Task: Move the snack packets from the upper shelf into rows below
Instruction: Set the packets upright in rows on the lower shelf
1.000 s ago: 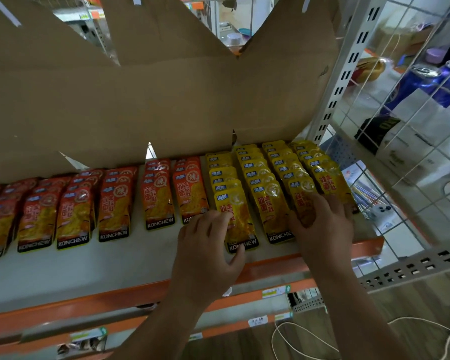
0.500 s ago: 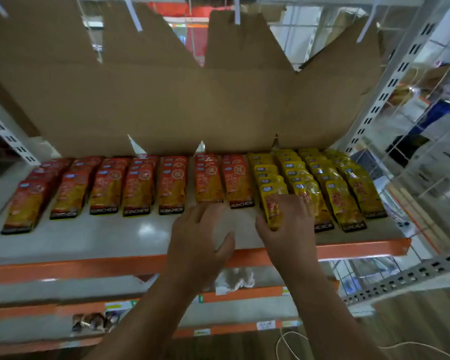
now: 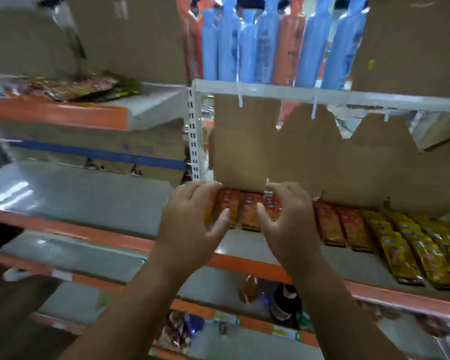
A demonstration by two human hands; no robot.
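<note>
Rows of red snack packets and yellow snack packets lie flat on the middle shelf, in front of a cardboard backing. A loose pile of dark and orange packets lies on the upper shelf at the left. My left hand and my right hand are side by side in front of the leftmost red rows, fingers spread and lightly curved, holding nothing. They hide parts of those rows. The picture is blurred.
Blue and orange hanging packs fill the top centre. A white upright post divides the shelf bays. The left bay's middle shelf is bare grey. Bottles and small goods stand on the lower shelves.
My head has swung up and left, bringing the upper shelf into view. Both hands moved left from the yellow rows to the leftmost red rows; my right hand no longer rests on a yellow packet.
</note>
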